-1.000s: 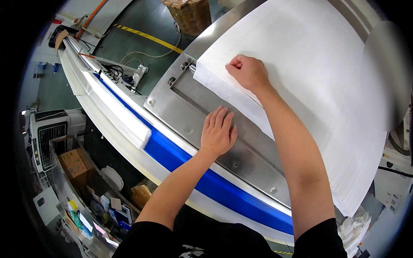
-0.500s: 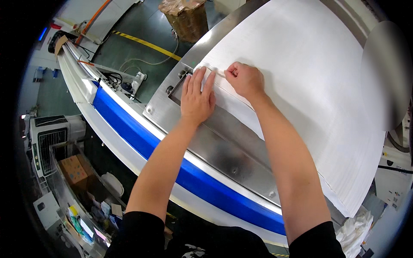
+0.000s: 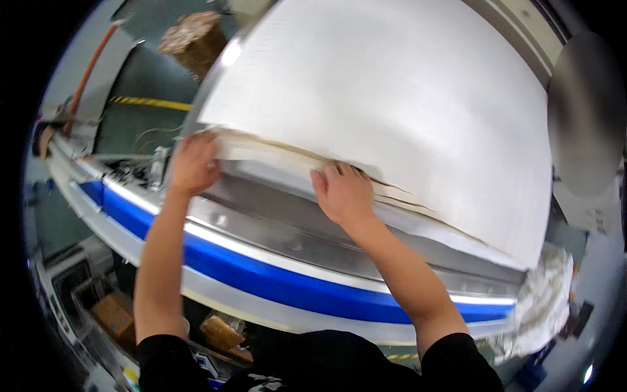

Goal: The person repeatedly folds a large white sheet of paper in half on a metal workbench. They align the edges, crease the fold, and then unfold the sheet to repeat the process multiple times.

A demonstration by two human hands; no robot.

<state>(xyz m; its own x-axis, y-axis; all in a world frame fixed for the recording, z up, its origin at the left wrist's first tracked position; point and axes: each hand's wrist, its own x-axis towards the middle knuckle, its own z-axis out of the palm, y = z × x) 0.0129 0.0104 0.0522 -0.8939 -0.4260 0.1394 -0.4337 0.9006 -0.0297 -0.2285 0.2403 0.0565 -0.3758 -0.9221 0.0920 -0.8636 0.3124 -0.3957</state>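
Loosely layered sheets (image 3: pixel 392 98), hands (image 3: pixel 345 193), shiny metal (image 3: pixel 281 227)

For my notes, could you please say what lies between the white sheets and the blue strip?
In the head view, a metal surface and a white edge lie between them, under both forearms.

A broad stack of thin, smooth white sheets (image 3: pixel 392 98), whether paper or cloth not discernible, is spread flat on a grey metal table (image 3: pixel 274 225), its near edge running from 10 o'clock to 4 o'clock in the view. Along that edge, the layers are parted by narrow dark gaps. The edge is met by the left hand (image 3: pixel 194 163) at 10 o'clock and the right hand (image 3: pixel 346 191) near the centre.
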